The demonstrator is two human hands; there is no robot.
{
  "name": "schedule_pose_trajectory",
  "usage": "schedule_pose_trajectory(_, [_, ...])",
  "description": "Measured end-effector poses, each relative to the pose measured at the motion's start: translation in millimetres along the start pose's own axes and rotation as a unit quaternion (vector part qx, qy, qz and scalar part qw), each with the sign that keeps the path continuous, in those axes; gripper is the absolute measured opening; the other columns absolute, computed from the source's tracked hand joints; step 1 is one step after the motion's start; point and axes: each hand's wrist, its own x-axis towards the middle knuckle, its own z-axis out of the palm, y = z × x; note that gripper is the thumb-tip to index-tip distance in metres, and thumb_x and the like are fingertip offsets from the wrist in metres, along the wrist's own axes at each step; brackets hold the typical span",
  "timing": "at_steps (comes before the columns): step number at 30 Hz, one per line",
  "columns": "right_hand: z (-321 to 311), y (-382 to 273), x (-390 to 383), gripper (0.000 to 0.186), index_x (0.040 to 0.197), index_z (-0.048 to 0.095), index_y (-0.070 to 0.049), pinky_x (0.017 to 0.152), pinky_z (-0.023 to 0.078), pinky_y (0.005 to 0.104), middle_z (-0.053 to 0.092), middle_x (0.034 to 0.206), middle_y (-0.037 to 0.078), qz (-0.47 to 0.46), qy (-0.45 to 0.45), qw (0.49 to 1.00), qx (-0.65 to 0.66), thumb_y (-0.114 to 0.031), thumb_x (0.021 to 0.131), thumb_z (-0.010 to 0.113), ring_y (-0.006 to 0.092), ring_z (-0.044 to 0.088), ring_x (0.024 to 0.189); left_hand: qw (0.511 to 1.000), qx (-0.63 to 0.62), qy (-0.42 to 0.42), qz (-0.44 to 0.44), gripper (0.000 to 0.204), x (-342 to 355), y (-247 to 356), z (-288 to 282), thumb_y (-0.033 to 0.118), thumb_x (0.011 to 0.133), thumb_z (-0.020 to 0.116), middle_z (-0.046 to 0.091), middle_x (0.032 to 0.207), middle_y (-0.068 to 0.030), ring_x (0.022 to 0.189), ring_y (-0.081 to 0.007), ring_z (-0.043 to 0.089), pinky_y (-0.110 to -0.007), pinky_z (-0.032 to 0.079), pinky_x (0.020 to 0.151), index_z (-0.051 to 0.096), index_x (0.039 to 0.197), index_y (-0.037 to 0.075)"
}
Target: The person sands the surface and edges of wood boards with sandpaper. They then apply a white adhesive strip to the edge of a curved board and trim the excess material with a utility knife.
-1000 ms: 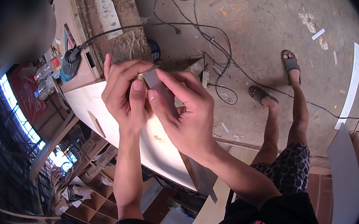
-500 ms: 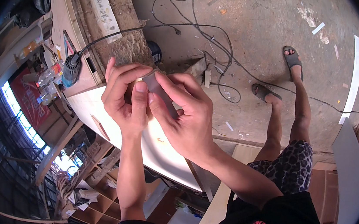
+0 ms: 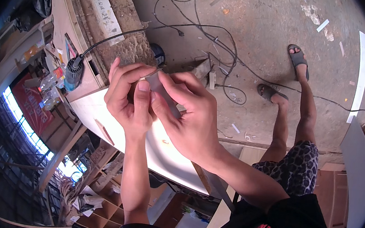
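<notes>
Above a white panel my two hands meet with their fingertips close together. Between them is a small flat grey sheet, perhaps sandpaper; its surface is too small to be sure. My left hand is closed, its thumb pressing the sheet's left edge against bent fingers. The thumb and index finger of my right hand pinch the sheet from the right. Much of the sheet is hidden by fingers. A thin edge shows at the top between the two hands.
A black and blue corded power tool stands on the bench left of my hands. Its dark cable crosses a thick wooden beam and loops over the floor. My sandalled feet are at right, near a long white strip.
My hands keep the same grip on the grey sheet and have barely moved. The whole view has shifted very slightly.
</notes>
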Motion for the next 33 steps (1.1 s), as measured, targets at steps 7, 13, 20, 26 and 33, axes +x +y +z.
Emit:
schedule_pose_trajectory(7, [-8,4,-3,0.036,0.115,0.064,0.008,0.067,0.051,0.0332,0.064,0.096,0.017,0.041,-0.014,0.995,0.087,-0.009,0.085,0.073,0.0243,0.067,0.079,1.0,-0.016,-0.008,-0.002,0.025,2,-2,0,0.021,0.087,0.057,0.069,0.089,-0.0125,0.084,-0.0252,0.064,-0.051,0.03,0.111,0.069,0.09,-0.001])
schedule_pose_trajectory(13, [-10,4,-4,0.036,0.115,0.065,0.009,0.068,0.051,0.0273,0.066,0.097,0.014,0.074,-0.027,0.992,0.097,-0.009,0.085,0.074,0.0169,0.065,0.081,0.999,-0.019,-0.028,-0.009,0.025,0,1,-1,0.015,0.087,0.052,0.066,0.094,-0.0153,0.094,-0.0247,0.062,-0.047,0.03,0.112,0.065,0.092,-0.005])
schedule_pose_trajectory(20, [-8,4,-2,0.034,0.115,0.064,0.01,0.07,0.051,0.026,0.065,0.1,0.014,0.068,-0.033,0.992,0.102,-0.006,0.087,0.072,0.0153,0.064,0.083,0.999,-0.034,-0.02,-0.015,0.025,-1,-3,0,0.017,0.089,0.053,0.066,0.095,-0.0143,0.094,-0.0242,0.06,-0.045,0.031,0.109,0.066,0.092,-0.004])
schedule_pose_trajectory(26, [-7,0,-5,0.035,0.118,0.064,0.01,0.074,0.052,0.0242,0.066,0.102,0.012,0.08,-0.028,0.992,0.095,-0.006,0.088,0.072,0.014,0.064,0.09,0.997,-0.071,-0.005,-0.032,0.022,-3,-5,3,0.018,0.089,0.057,0.066,0.094,-0.0128,0.092,-0.0263,0.057,-0.042,0.039,0.097,0.068,0.091,-0.001])
schedule_pose_trajectory(33, [-8,-1,-1,0.039,0.115,0.063,0.011,0.065,0.05,0.0334,0.064,0.089,0.017,0.054,-0.019,0.997,0.052,-0.011,0.085,0.072,0.0228,0.064,0.073,0.996,-0.077,-0.044,-0.03,0.023,-4,-7,-1,0.013,0.093,0.051,0.061,0.104,-0.015,0.098,-0.0208,0.055,-0.032,0.041,0.09,0.063,0.097,-0.006])
